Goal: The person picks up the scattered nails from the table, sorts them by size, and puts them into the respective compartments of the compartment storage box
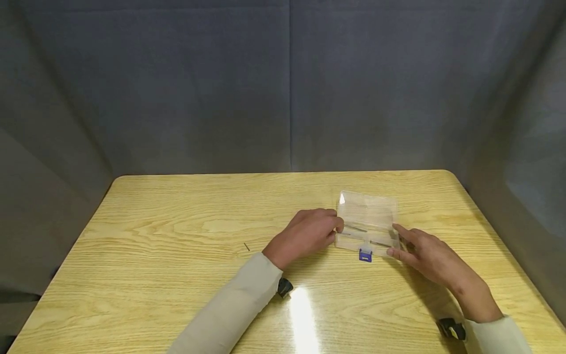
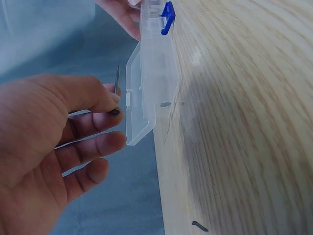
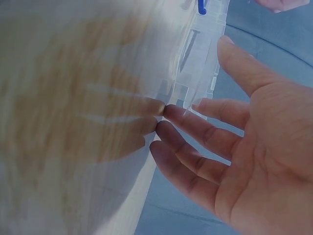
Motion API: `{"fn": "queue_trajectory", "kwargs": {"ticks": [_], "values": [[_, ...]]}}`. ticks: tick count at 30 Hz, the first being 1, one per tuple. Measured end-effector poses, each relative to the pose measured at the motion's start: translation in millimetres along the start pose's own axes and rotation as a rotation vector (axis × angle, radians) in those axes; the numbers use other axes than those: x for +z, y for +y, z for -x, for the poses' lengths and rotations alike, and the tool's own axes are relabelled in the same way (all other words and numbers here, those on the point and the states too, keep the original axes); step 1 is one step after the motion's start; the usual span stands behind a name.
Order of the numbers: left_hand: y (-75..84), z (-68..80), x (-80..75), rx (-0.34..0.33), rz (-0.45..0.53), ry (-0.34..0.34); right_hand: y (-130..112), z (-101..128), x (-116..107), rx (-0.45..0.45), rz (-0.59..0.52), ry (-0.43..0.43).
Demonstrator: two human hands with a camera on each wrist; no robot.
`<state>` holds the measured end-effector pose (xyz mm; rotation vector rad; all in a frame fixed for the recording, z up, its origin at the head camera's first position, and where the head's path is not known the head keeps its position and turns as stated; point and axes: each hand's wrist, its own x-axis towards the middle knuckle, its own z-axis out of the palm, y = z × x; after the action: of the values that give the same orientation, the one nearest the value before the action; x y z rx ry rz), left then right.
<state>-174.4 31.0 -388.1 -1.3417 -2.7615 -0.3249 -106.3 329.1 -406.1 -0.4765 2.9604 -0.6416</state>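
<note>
A clear plastic box [image 1: 368,223] with a blue latch [image 1: 365,255] lies on the wooden table [image 1: 177,236], its lid raised. Thin dark nails show inside it. My left hand [image 1: 332,227] is at the box's left end. In the left wrist view it [image 2: 115,101] pinches a small dark nail [image 2: 117,83] between thumb and forefinger, right beside the lid's edge [image 2: 142,93]. My right hand [image 1: 400,242] is at the box's right end. Its straight fingers [image 3: 188,115] touch the side of the box [image 3: 203,54].
One loose nail [image 1: 246,247] lies on the table left of my left hand; the left wrist view also shows this nail [image 2: 199,226]. Grey fabric walls [image 1: 287,88] close in the table on three sides.
</note>
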Motion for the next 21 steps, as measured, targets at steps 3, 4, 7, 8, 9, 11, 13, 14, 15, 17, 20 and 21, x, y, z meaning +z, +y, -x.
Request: {"fn": "queue_trajectory", "kwargs": {"ticks": [3, 4, 7, 8, 9, 11, 13, 14, 15, 17, 20, 21], "values": [[1.4, -3.7, 1.5, 0.004, -0.014, 0.003, -1.1, -0.3, 0.6, 0.004, 0.002, 0.003], [2.0, -4.6, 2.0, 0.006, -0.019, 0.004, -1.4, -0.4, 0.8, 0.005, 0.002, 0.003], [3.9, -6.9, 3.6, 0.008, -0.031, -0.004, -1.3, -0.3, 1.0, 0.003, -0.001, 0.008], [4.8, -7.9, 4.2, 0.009, -0.036, -0.007, -1.0, -0.2, 1.3, 0.002, -0.001, 0.008], [5.6, -8.7, 4.6, 0.009, -0.035, -0.011, -0.8, -0.2, 1.5, 0.003, -0.001, 0.009], [7.4, -10.1, 5.0, 0.01, -0.035, -0.015, -0.1, -0.2, 2.0, 0.007, 0.001, 0.007], [8.8, -11.6, 5.5, 0.012, -0.033, -0.017, 0.3, -0.4, 2.6, 0.016, 0.005, 0.004], [9.5, -12.5, 5.9, 0.013, -0.033, -0.018, 0.3, -0.5, 2.9, 0.02, 0.005, 0.002], [10.0, -13.1, 6.1, 0.014, -0.033, -0.021, 0.6, -0.5, 3.0, 0.022, 0.007, 0.002], [11.1, -14.8, 6.4, 0.016, -0.033, -0.024, 0.6, -0.7, 3.1, 0.024, 0.011, 0.003], [12.8, -17.6, 6.5, 0.017, -0.035, -0.03, -0.1, -1.1, 2.9, 0.016, 0.017, 0.012], [13.4, -18.4, 6.5, 0.018, -0.036, -0.031, -0.1, -1.3, 2.7, 0.011, 0.019, 0.015]]}}
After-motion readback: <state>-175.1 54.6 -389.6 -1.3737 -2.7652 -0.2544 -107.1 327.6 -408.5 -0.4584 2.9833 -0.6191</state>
